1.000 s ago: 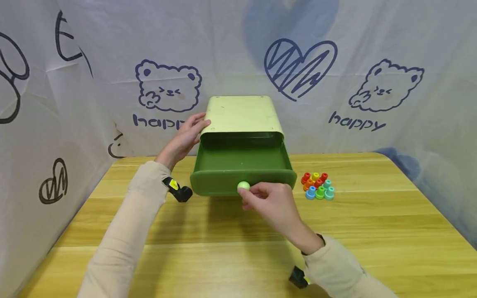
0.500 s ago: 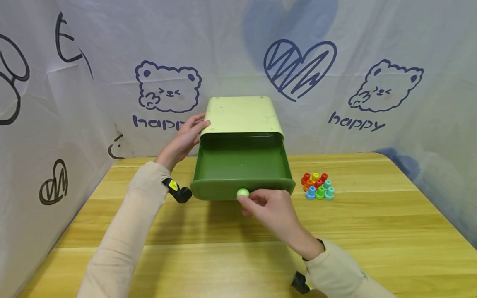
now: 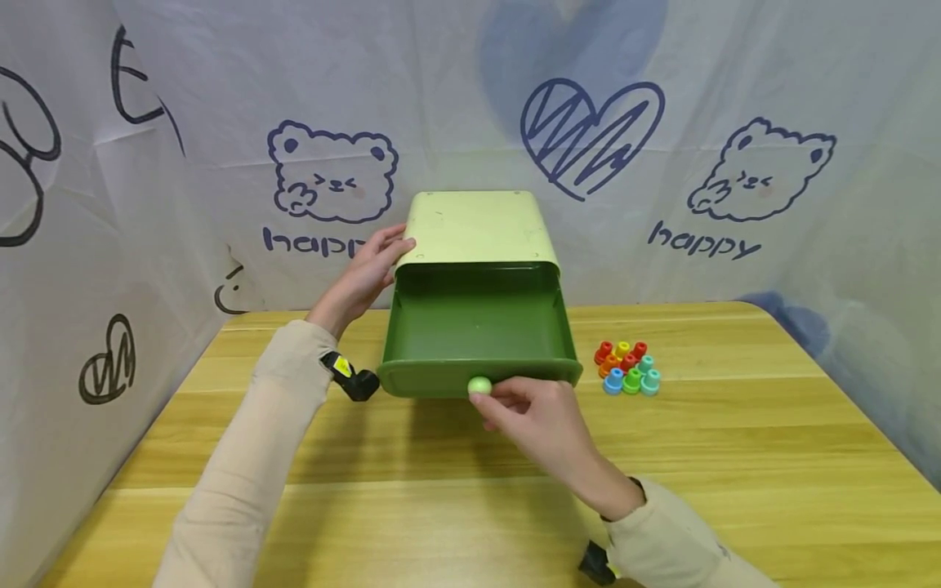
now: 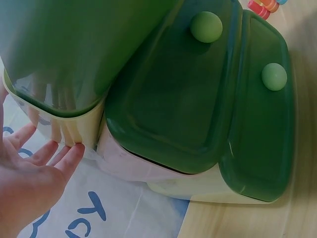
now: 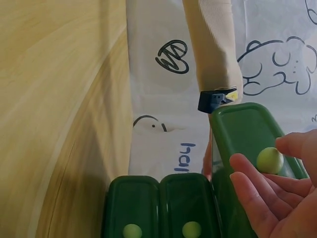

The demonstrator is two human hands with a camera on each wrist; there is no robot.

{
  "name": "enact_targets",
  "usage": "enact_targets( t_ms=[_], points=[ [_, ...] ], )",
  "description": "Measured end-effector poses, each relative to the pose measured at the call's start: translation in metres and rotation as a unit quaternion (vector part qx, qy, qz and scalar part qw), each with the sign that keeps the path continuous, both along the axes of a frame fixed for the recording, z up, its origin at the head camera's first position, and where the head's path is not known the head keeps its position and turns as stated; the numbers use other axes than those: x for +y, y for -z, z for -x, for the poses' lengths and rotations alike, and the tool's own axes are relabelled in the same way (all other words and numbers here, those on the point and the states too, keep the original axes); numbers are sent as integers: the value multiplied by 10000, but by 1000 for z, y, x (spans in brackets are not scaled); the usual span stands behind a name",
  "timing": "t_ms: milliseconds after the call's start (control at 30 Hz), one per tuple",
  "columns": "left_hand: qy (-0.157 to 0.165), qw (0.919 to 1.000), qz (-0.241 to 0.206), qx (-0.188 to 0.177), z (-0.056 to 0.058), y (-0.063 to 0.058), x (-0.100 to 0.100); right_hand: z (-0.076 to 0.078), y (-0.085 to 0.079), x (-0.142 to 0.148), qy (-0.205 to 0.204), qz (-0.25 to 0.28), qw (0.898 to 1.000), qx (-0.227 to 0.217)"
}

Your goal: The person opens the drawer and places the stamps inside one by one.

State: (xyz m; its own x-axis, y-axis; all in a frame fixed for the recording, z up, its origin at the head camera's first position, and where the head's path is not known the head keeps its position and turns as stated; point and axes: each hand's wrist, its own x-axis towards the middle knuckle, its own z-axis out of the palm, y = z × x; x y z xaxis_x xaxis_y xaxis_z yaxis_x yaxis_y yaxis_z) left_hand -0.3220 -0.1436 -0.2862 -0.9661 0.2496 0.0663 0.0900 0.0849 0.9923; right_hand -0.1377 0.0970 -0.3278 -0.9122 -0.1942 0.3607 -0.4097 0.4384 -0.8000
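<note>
A small cabinet with a cream casing (image 3: 478, 229) stands at the back of the table. Its green top drawer (image 3: 426, 379) is pulled out, and the bare inside shows. My right hand (image 3: 544, 429) pinches the drawer's round pale green knob (image 3: 479, 385) between thumb and fingers. My left hand (image 3: 360, 273) rests on the casing's upper left side. In the left wrist view its fingertips (image 4: 74, 151) lie against the cream wall, below the pulled-out drawer. Two closed drawers, a middle one (image 4: 171, 99) and a bottom one (image 4: 262, 139), sit underneath, each with the same kind of knob.
Several small coloured peg-like pieces (image 3: 631, 380) stand grouped on the wooden table (image 3: 735, 457), right of the cabinet. A white cloth (image 3: 456, 98) with drawn bears and hearts hangs behind the cabinet and along both sides.
The top drawer's front has come lower in the head view, with my right hand moving down along with it on the knob. My left hand has stayed in place on the casing.
</note>
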Motion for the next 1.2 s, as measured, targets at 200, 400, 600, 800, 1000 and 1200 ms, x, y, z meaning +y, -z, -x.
enact_targets(
  t_ms=[200,400,600,800,1000,1200],
  points=[
    [-47,10000,84,-29,-2,-1,-2,-8,-9,8,253,661,9970,326],
    [-74,9999,99,-21,-1,-1,-4,-7,-28,27,487,912,9883,1118],
    [-43,10000,44,-24,0,0,-3,6,-42,56,985,417,9854,1324],
    [-70,10000,35,-13,-1,0,-4,28,-37,87,1085,-105,9903,860],
    [-34,10000,-3,-42,0,0,-2,53,-15,123,1212,-575,9902,386],
    [-50,9998,-216,-22,0,2,1,68,4,157,1269,-985,9869,-127]
  ],
)
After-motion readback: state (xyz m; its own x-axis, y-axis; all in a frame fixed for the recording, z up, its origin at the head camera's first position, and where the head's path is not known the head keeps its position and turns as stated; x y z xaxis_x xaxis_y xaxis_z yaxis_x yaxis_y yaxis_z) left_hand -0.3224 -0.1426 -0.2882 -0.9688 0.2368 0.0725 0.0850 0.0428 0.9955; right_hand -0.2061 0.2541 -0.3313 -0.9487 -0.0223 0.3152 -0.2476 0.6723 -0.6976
